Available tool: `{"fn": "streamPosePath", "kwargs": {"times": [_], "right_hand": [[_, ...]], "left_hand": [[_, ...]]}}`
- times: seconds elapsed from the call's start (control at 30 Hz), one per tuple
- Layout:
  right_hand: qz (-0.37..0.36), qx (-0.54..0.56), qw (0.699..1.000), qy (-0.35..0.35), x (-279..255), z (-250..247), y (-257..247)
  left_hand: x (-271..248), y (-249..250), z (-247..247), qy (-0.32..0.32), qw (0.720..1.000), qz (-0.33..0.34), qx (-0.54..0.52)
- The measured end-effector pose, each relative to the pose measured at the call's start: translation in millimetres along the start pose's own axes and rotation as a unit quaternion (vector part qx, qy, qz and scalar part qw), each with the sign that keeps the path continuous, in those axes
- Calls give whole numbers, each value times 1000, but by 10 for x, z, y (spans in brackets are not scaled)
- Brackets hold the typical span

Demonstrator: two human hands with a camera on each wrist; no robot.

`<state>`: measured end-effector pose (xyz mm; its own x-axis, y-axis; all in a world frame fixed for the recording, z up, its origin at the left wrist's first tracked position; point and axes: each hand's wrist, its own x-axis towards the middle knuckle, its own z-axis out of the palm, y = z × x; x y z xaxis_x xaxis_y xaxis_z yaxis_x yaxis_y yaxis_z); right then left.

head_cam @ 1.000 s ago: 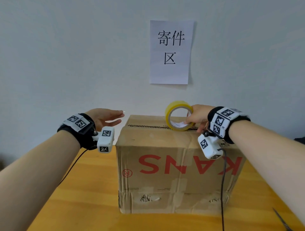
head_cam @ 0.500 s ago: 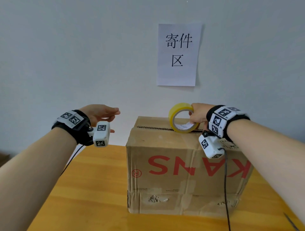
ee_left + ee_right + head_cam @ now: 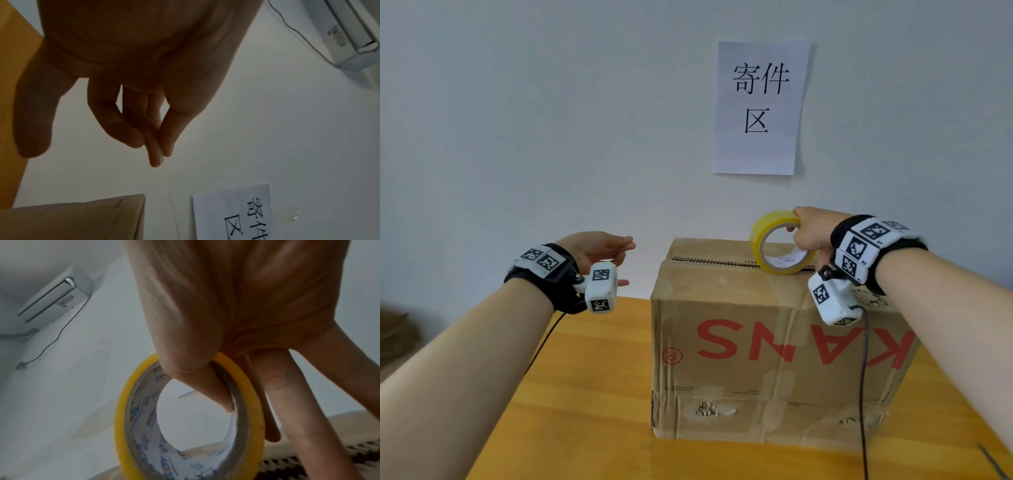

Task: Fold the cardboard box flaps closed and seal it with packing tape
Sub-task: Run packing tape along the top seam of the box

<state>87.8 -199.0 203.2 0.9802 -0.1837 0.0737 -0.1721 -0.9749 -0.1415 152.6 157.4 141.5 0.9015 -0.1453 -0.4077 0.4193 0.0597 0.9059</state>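
Observation:
A brown cardboard box (image 3: 774, 346) with red upside-down letters stands on the wooden table, its top flaps folded down with a dark seam along the top. A yellow roll of packing tape (image 3: 779, 244) stands on edge on the box top over the seam. My right hand (image 3: 810, 233) grips the roll (image 3: 185, 426), thumb inside the core and fingers over the outside. My left hand (image 3: 602, 251) hovers in the air left of the box, fingers straight and loosely together (image 3: 131, 123), holding nothing. The box corner (image 3: 82, 216) lies below that hand.
The wooden table (image 3: 592, 394) has free room left of the box. A paper sign (image 3: 760, 106) hangs on the white wall behind. A black cable (image 3: 863, 377) runs down from my right wrist across the box front. An air conditioner (image 3: 55, 295) is mounted high on the wall.
My left hand has drawn away leftward from the box's top corner. The right hand keeps the tape roll on the box top, raised a little on its edge.

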Motion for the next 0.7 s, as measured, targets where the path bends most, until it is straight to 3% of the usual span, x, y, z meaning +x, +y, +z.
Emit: {"fn": "streamPosePath", "kwargs": {"times": [0.7], "right_hand": [[15, 44, 999, 0, -51, 34, 44]], "left_hand": [[323, -397, 111, -28, 997, -67, -23]]}}
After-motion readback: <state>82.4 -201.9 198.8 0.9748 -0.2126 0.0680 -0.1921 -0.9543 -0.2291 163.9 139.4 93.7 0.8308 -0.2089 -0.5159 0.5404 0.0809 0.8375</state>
